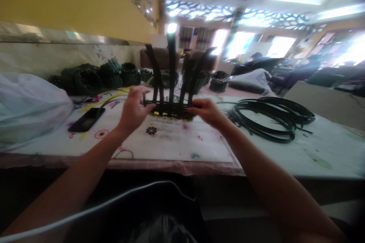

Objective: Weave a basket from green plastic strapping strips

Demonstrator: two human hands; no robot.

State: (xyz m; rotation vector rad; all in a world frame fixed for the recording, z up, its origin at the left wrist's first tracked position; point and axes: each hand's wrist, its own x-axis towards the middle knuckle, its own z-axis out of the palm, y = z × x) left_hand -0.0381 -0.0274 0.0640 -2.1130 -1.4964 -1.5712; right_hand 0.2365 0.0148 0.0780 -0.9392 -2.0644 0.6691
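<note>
A partly woven basket [172, 109] of dark strips stands on the patterned table cover in front of me. Several long strips [171, 68] rise upright from its low woven band. My left hand [134, 107] grips the basket's left side, its thumb on the front and its fingers curled toward the back. At the right end, my right hand [205, 109] is closed on the band, thumb and index finger pressed together there. The basket's far side and some of my fingertips are hidden.
Coils of dark strip [265, 117] lie on the right. A phone [87, 119] and a white plastic bag [31, 106] are on the left. Dark woven baskets [87, 78] line the back. A white cable [99, 209] crosses near my lap.
</note>
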